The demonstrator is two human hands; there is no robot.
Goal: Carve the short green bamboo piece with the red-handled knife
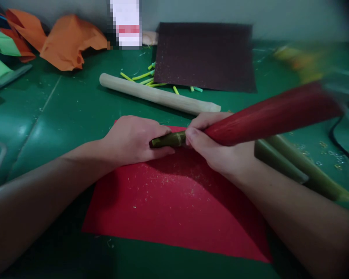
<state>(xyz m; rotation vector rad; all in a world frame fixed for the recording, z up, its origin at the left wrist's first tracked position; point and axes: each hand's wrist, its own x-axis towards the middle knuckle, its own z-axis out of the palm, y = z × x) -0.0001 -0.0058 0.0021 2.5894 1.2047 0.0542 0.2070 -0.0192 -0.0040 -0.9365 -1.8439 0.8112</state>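
Observation:
My left hand [133, 137] is closed around a short dark green stick [170, 139] with a pale ring, like a bamboo stem. Its dark end shows between thumb and forefinger. My right hand [212, 143] meets the stick's other end, thumb and fingers pressed together there. From that hand a red rod-like thing [267, 112] slants up to the right, widening away from the grip. Its narrow end is hidden by the fingers, and its far end is blurred. Both hands are over a red sheet [174, 217] sprinkled with fine pale crumbs.
A pale wooden stick [159, 95] lies beyond my hands, before a dark brown sheet [206, 56] and several yellow-green strips [142, 75]. Crumpled orange paper [69, 42] sits back left, near scissors [13, 77]. Green stalks [308, 166] lie under my right arm on the green table [75, 100].

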